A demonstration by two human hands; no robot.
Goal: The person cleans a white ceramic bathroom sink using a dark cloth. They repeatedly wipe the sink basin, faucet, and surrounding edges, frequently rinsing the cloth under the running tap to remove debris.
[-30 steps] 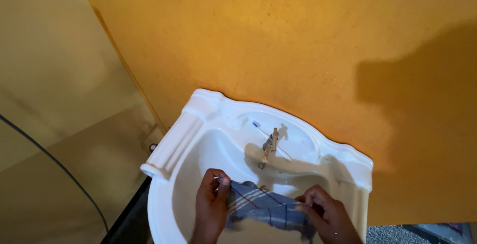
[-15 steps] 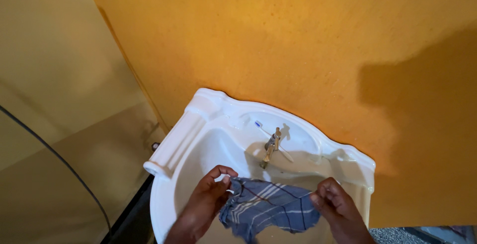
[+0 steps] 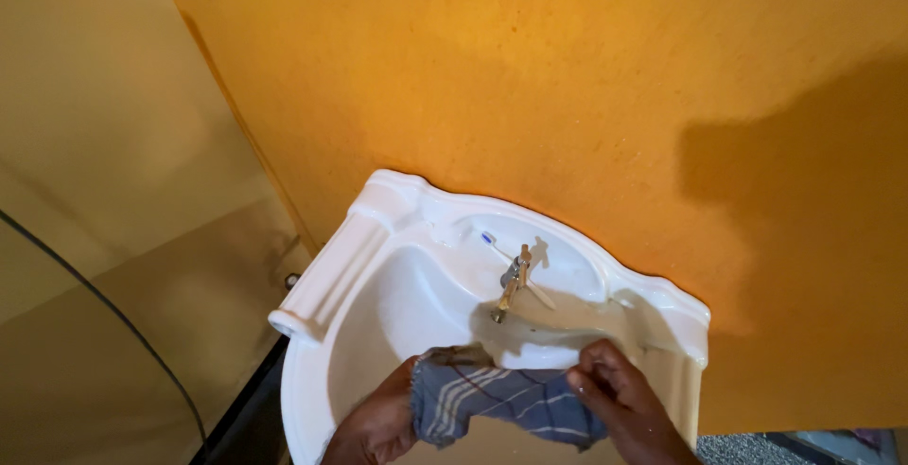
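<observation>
Cloth (image 3: 501, 401), blue with pale stripes, spans 9 to 3 o'clock over the white sink (image 3: 397, 276), gripped at its ends by both hands: left hand (image 3: 378, 427), right hand (image 3: 619, 403), equally near.

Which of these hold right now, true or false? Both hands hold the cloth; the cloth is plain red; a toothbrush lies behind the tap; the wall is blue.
1. Both hands, left hand and right hand, hold the striped cloth over the white basin. True.
2. The cloth is plain red. False: blue-grey with pale stripes.
3. A toothbrush lies behind the tap. True.
4. The wall is blue. False: orange.
</observation>
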